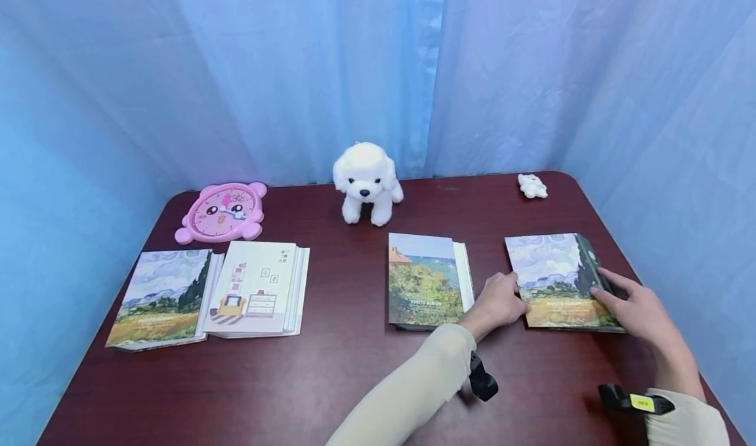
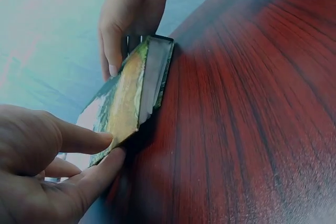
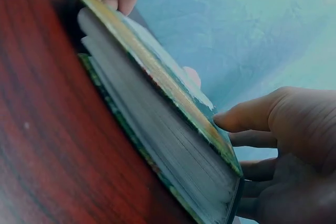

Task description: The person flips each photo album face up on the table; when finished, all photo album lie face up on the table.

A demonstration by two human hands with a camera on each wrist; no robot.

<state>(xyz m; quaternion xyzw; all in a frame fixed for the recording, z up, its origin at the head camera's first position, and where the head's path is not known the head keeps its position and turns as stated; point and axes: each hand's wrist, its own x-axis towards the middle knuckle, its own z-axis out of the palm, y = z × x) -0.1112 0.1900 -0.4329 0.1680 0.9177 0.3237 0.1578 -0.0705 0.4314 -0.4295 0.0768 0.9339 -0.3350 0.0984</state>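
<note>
A photo album [image 1: 546, 279] with a painted wheat field and cypress on its cover lies at the right of the table. My left hand [image 1: 499, 300] pinches the free edge of its front cover between thumb and finger, as the left wrist view shows. On the opposite side, my right hand [image 1: 640, 311] grips the spine, the thumb [image 3: 244, 116] on the cover and the other fingers along the back edge. The page block [image 3: 163, 129] shows between the two covers in the right wrist view. Just left of my left hand lies another photo album [image 1: 422, 285] with a seaside garden cover.
At the left, a wheat-field album [image 1: 159, 295] and a white album [image 1: 254, 292] with a furniture drawing lie side by side. Along the back are a pink clock [image 1: 221, 213], a white plush dog [image 1: 366, 187] and a small white figure [image 1: 533, 186]. Blue curtains [image 1: 295, 72] surround the table.
</note>
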